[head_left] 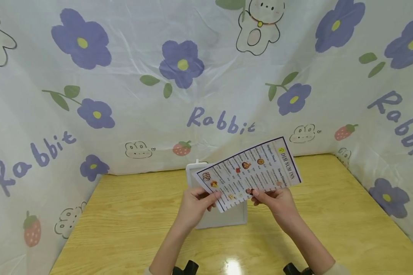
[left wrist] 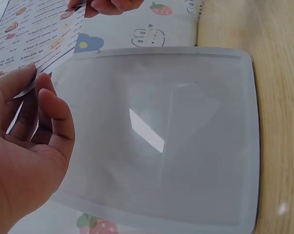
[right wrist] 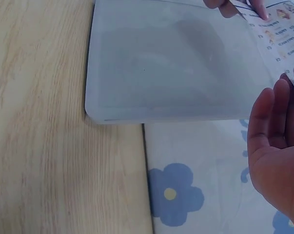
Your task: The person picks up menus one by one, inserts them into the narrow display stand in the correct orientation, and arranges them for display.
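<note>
Both hands hold up a printed menu sheet (head_left: pixel 261 168) headed "DIM SUM INN", with small food pictures and a dark border. It is turned sideways and tilted, its heading toward the right. My left hand (head_left: pixel 194 206) pinches the lower left corner between thumb and fingers. Along the lower edge, nearer the heading, my right hand (head_left: pixel 278 206) pinches the sheet with its thumb on top. Behind and below the menu is a white-framed translucent panel (head_left: pixel 223 217), partly hidden by it. In the left wrist view the panel (left wrist: pixel 186 146) shows rounded corners and a bright reflection.
A yellow wood-grain table (head_left: pixel 137 214) lies under everything. Around its back and sides hangs a white curtain (head_left: pixel 130 114) printed with flowers, rabbits and strawberries. Two black cylindrical parts, one of them a black tube (head_left: pixel 191 267), show at the bottom edge near the forearms.
</note>
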`<move>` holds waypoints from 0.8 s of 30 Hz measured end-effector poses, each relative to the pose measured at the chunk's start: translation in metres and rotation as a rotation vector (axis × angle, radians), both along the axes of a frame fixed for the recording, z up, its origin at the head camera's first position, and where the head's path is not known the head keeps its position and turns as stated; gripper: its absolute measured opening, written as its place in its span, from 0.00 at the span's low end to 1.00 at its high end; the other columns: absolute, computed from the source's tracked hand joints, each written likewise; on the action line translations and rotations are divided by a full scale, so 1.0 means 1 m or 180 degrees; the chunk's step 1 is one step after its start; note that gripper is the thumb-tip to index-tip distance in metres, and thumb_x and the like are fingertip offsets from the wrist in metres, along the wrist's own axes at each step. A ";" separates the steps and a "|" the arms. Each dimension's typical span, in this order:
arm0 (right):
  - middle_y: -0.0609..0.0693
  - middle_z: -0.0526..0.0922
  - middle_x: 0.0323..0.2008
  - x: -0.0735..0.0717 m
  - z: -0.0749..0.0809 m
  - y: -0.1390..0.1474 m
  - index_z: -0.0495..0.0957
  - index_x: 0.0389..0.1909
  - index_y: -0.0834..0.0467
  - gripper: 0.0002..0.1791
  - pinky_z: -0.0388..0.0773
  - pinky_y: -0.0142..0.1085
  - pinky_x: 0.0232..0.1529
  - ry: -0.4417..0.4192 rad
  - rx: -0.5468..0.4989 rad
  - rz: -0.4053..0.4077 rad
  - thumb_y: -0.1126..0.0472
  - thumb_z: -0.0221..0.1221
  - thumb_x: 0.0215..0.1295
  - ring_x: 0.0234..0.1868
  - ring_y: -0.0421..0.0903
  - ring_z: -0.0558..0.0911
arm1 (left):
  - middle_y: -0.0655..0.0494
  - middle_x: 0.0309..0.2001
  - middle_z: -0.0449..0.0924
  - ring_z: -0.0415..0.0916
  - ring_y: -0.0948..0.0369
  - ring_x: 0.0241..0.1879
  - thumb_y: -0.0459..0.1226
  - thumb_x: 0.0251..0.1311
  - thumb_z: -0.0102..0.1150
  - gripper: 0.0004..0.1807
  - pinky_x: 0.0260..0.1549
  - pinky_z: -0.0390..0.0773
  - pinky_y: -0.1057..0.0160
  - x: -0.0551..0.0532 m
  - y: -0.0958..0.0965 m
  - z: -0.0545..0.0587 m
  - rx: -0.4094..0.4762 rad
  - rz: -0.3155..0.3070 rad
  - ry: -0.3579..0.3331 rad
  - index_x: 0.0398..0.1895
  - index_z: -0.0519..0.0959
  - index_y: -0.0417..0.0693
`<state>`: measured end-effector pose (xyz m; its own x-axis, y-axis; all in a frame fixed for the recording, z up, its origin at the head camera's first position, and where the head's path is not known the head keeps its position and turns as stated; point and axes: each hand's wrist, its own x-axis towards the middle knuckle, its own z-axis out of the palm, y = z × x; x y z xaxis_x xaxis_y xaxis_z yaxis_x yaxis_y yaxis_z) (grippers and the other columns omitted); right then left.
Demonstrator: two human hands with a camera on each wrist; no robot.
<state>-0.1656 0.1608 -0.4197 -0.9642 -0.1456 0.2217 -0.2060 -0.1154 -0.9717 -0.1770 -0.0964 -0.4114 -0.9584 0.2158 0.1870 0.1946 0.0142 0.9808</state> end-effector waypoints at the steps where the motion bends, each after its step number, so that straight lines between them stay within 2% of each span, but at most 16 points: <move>1: 0.48 0.90 0.42 -0.001 0.001 -0.001 0.80 0.58 0.68 0.16 0.85 0.38 0.40 0.0025 0.0023 0.0000 0.67 0.62 0.72 0.35 0.43 0.86 | 0.46 0.29 0.84 0.74 0.55 0.25 0.31 0.65 0.67 0.09 0.24 0.73 0.68 -0.001 0.000 0.001 0.0016 0.0011 0.0020 0.45 0.87 0.33; 4: 0.48 0.89 0.39 -0.003 0.003 -0.004 0.79 0.53 0.76 0.16 0.85 0.37 0.40 0.0068 0.0084 -0.0001 0.68 0.61 0.73 0.35 0.44 0.86 | 0.46 0.29 0.84 0.74 0.54 0.25 0.30 0.65 0.67 0.09 0.24 0.73 0.68 -0.004 -0.001 0.006 0.0055 0.0035 0.0069 0.45 0.87 0.34; 6: 0.49 0.89 0.38 -0.005 0.003 -0.006 0.78 0.52 0.78 0.16 0.85 0.38 0.40 0.0081 0.0113 -0.0012 0.68 0.61 0.73 0.35 0.45 0.86 | 0.46 0.29 0.84 0.75 0.54 0.25 0.30 0.65 0.67 0.09 0.24 0.74 0.67 -0.005 -0.001 0.011 0.0053 0.0048 0.0097 0.45 0.87 0.34; 12: 0.59 0.87 0.35 -0.010 0.009 -0.013 0.80 0.48 0.75 0.13 0.85 0.39 0.40 0.0129 0.0222 -0.0145 0.66 0.62 0.72 0.33 0.45 0.85 | 0.47 0.26 0.84 0.75 0.53 0.24 0.30 0.65 0.67 0.08 0.24 0.75 0.66 -0.011 0.000 0.026 0.0037 0.0076 0.0213 0.42 0.86 0.32; 15: 0.64 0.85 0.35 -0.014 0.015 -0.017 0.80 0.49 0.72 0.13 0.85 0.40 0.39 0.0175 0.0235 -0.0147 0.65 0.63 0.72 0.32 0.46 0.85 | 0.47 0.25 0.83 0.75 0.54 0.23 0.30 0.65 0.67 0.07 0.23 0.76 0.67 -0.015 0.000 0.034 0.0053 0.0080 0.0275 0.42 0.87 0.32; 20: 0.58 0.86 0.33 -0.021 0.026 -0.022 0.80 0.51 0.72 0.14 0.85 0.40 0.39 0.0263 0.0255 -0.0131 0.65 0.62 0.72 0.32 0.46 0.84 | 0.46 0.25 0.83 0.75 0.59 0.22 0.30 0.65 0.67 0.08 0.22 0.77 0.66 -0.023 0.000 0.045 0.0068 0.0049 0.0359 0.43 0.86 0.32; 24: 0.56 0.86 0.33 -0.026 0.035 -0.025 0.79 0.51 0.73 0.13 0.85 0.39 0.38 0.0363 0.0230 -0.0168 0.66 0.61 0.73 0.31 0.45 0.84 | 0.47 0.25 0.84 0.76 0.57 0.22 0.31 0.66 0.67 0.08 0.23 0.78 0.65 -0.028 0.000 0.052 0.0043 0.0033 0.0352 0.42 0.86 0.32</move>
